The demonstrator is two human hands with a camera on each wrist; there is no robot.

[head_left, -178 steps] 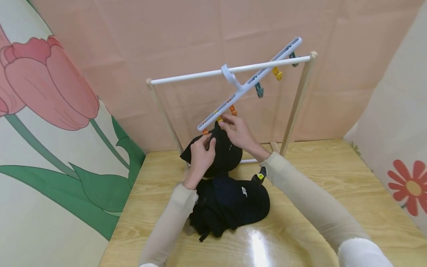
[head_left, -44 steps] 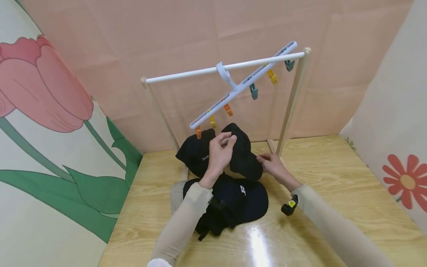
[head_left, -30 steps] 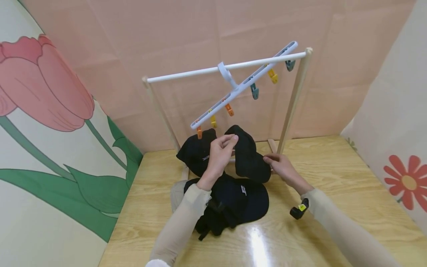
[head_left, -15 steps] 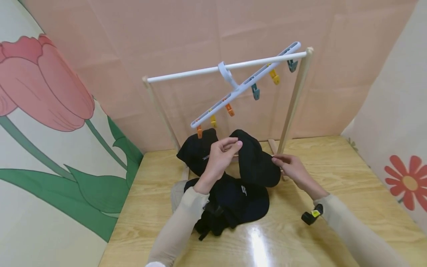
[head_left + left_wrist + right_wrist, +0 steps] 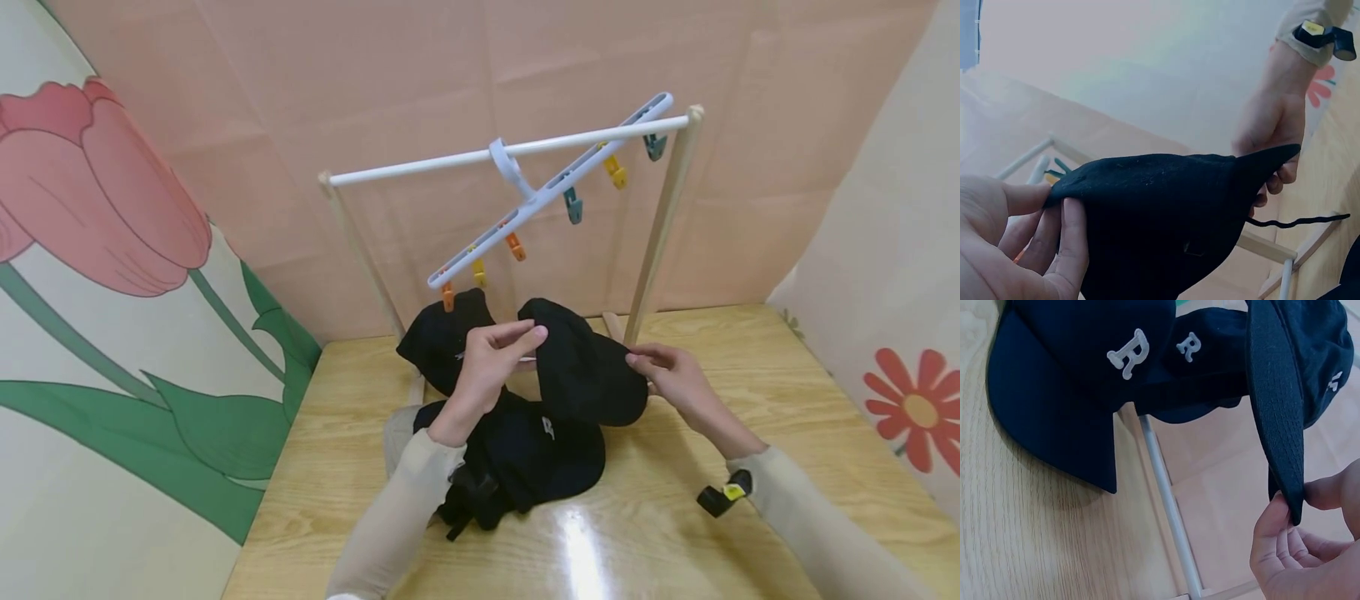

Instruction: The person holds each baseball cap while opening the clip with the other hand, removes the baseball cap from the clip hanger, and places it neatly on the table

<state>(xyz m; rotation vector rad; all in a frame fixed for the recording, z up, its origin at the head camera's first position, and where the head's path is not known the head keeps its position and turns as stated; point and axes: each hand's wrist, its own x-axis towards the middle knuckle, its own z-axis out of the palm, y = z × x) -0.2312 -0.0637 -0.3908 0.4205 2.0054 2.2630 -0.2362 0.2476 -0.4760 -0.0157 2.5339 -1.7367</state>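
Note:
A black baseball cap [image 5: 581, 367] is held off the table between both hands. My left hand [image 5: 483, 367] pinches the edge of its crown between thumb and fingers, as the left wrist view shows. My right hand [image 5: 678, 379] pinches the tip of the brim [image 5: 1280, 419]. Another black cap [image 5: 442, 337] hangs at the left end of the pale blue clip hanger [image 5: 532, 204], under an orange clip [image 5: 447, 297]. On the table lies a dark navy cap [image 5: 573, 454] with a white letter R, among other black fabric partly hidden by the left arm.
The hanger hooks over the white rail [image 5: 420, 171] of a wooden-legged rack [image 5: 660, 233]. Several more clips, among them a yellow clip [image 5: 615, 172], hang along it. A grey-beige fabric piece [image 5: 400, 437] lies left of the navy cap on the wooden table [image 5: 675, 533].
Earlier both hands were at the clips above the hanging cap. They have since taken hold of another cap, which has moved right and slightly down, its brim turning outward.

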